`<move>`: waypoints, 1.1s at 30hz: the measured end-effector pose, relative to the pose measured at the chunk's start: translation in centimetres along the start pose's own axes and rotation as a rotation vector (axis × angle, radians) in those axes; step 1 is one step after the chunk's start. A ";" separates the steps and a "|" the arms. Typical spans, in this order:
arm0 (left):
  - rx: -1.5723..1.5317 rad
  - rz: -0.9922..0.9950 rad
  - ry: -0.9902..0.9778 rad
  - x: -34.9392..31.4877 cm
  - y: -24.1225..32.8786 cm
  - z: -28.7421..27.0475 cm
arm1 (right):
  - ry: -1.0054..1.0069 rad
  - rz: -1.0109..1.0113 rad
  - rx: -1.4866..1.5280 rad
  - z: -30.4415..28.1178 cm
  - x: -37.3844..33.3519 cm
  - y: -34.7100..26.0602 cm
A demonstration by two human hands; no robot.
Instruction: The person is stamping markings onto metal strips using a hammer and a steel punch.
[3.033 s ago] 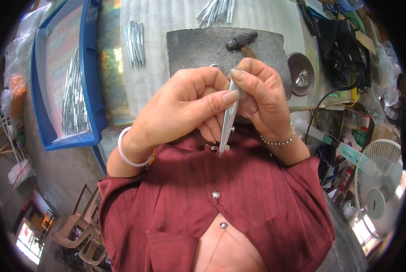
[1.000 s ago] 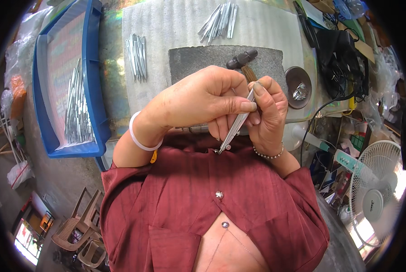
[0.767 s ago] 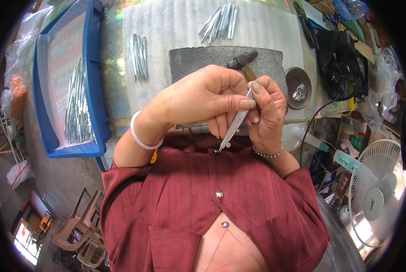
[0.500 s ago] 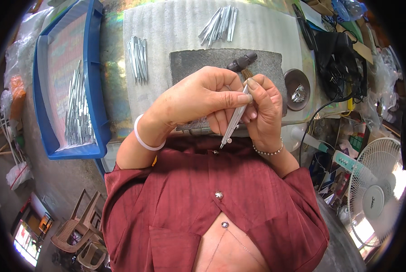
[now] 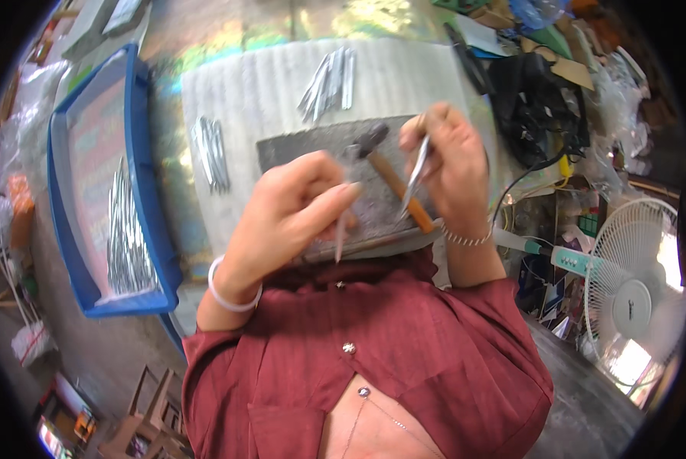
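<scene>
Drawn apart since earlier, left hand [image 5: 289, 210] half-curled, its hold too blurred to tell, right hand [image 5: 454, 157] pinching slim silver tool [image 5: 415, 182] over grey slab [image 5: 281, 149], long axis slanting, tip toward shirt [image 5: 304, 336], slightly left

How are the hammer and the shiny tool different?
The hammer lies on the grey slab; the shiny tool is in the right hand. The hammer has a dark head and brown handle; the tool is silvery. The hammer is chunky; the tool is slim. Both are long.
</scene>
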State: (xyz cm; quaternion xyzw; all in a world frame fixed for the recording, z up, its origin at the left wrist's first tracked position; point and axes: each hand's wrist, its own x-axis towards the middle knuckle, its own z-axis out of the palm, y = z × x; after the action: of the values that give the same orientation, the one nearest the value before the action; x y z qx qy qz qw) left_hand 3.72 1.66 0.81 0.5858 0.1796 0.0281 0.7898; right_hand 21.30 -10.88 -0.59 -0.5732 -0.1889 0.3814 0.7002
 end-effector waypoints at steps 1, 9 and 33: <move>-0.055 0.065 0.130 -0.6 0.1 0.2 | -0.003 -0.081 -0.050 -1.7 1.8 -1.3; -0.357 0.406 0.554 -3.4 -2.2 0.2 | 0.139 -0.393 -1.294 -12.9 15.2 2.2; -0.025 0.048 0.149 -5.8 -3.7 2.8 | -0.509 0.204 -0.070 3.4 -5.5 0.9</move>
State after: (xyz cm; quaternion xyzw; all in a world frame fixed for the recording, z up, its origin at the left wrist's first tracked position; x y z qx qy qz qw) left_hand -1.42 -3.57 -0.44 0.5765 0.2235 0.0927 0.7805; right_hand 15.08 -12.74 0.48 -0.4987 -0.3131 0.5751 0.5680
